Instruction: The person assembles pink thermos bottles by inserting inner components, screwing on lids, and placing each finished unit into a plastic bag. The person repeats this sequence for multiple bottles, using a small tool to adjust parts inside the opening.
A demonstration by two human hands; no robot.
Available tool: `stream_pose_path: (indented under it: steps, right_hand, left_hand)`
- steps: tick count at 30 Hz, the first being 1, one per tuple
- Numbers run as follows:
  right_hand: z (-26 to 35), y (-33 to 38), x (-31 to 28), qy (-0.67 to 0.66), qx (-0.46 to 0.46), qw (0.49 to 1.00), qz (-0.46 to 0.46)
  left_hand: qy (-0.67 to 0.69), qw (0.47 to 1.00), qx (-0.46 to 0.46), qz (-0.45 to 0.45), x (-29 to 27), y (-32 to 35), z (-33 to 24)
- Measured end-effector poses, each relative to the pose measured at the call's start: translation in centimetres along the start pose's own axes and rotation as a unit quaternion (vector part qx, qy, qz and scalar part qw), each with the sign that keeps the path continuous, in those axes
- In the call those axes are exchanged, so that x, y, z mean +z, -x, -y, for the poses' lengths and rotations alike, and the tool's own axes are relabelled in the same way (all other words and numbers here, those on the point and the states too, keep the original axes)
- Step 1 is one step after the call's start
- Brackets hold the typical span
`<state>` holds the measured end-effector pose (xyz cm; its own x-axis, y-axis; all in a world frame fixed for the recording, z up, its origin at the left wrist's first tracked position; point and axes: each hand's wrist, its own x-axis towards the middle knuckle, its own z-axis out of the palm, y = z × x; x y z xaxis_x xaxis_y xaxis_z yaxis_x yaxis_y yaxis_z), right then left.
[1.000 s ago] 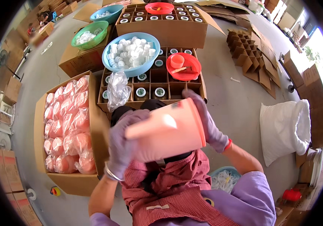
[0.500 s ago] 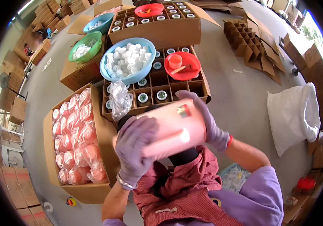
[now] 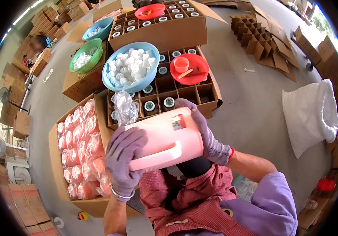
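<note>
A: From the head view, what are we holding?

B: We are gripping a pink plastic jug (image 3: 165, 139), lying tilted on its side between both hands, just above our lap and at the near edge of the divided carton (image 3: 200, 92). Our left hand (image 3: 125, 161), in a purple glove, is wrapping its fingers around the jug's near left end, beside the moulded handle. Our right hand (image 3: 205, 133), gloved too, is lying curled over the jug's right end, fingers closed against the plastic.

A: And what are we seeing around it?

B: Capped bottles are standing in the carton's cells, with a crumpled clear bag (image 3: 125, 108) at its near left corner. A blue bowl of white caps (image 3: 131, 67) is sitting on the carton's far left, a red dish (image 3: 189, 69) to its right. To our left, a box of pink bagged pieces (image 3: 83, 153) is lying open. Far right, a white sack (image 3: 310, 114) is resting on the floor.
</note>
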<state>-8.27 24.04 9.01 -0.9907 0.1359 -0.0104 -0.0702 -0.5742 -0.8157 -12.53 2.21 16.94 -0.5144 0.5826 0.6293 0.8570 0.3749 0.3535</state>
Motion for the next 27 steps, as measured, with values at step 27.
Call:
stream_pose_path:
  steps: [27]
  right_hand:
    - [-1.6,-32.7,-23.7,0.881,0.174,0.436,0.064]
  left_hand:
    - [-0.050,0.917,-0.356,0.173,-3.9,8.1,9.2]
